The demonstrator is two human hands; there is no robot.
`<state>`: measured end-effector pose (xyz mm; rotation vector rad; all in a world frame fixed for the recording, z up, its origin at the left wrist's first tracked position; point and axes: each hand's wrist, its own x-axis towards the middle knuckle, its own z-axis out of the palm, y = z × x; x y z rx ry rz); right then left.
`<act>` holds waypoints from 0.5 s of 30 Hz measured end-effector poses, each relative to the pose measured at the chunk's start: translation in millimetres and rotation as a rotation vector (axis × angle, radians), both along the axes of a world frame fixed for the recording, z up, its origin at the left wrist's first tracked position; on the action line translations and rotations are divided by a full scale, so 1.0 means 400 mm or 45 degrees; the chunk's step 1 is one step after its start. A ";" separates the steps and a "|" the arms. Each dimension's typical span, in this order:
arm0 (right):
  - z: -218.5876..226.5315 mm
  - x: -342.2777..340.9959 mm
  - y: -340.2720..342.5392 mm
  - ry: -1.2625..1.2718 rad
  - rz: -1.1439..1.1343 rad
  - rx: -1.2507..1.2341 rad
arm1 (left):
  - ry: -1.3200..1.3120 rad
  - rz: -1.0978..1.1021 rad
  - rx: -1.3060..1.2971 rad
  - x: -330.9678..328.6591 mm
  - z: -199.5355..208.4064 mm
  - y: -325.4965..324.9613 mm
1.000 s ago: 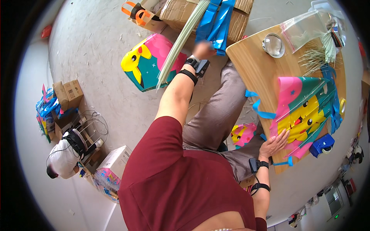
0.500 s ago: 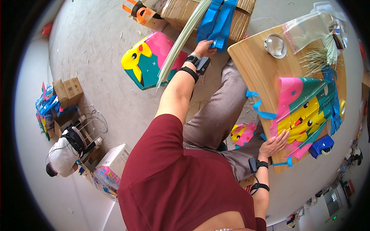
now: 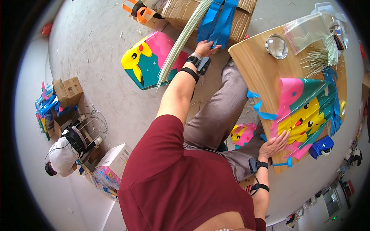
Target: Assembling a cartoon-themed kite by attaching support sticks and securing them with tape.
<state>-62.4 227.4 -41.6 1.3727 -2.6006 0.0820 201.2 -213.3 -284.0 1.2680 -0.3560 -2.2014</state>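
Observation:
My left hand is stretched out to a bunch of blue plastic strips that hang over a cardboard box. Its palm is turned up and its fingers are apart, at the lower ends of the strips. On the wooden table, my right hand lies flat with fingers extended. It rests on the near edge of a kite-like printed plastic sheet, pink, green and yellow with a cartoon face. Thin pale rods cross this sheet, and blue strips trail from its sides.
A bundle of pale rods leans across the box. Another printed sheet lies on the floor. The table also holds a round tin, a clear bag, short rods and a blue tape dispenser. A person sits far left.
My left hand's fingers have loosened from the strip ends and spread to the right. The right hand stays where it was on the sheet.

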 end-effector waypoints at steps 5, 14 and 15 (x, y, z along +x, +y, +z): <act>0.003 0.000 0.004 0.012 -0.010 0.004 | 0.106 0.110 -0.015 -0.018 0.037 0.016; 0.003 0.001 -0.001 -0.001 -0.009 -0.006 | 0.117 0.111 0.002 -0.032 0.048 0.006; 0.004 0.000 0.000 0.012 -0.005 -0.007 | 0.093 0.085 0.025 -0.039 0.070 0.005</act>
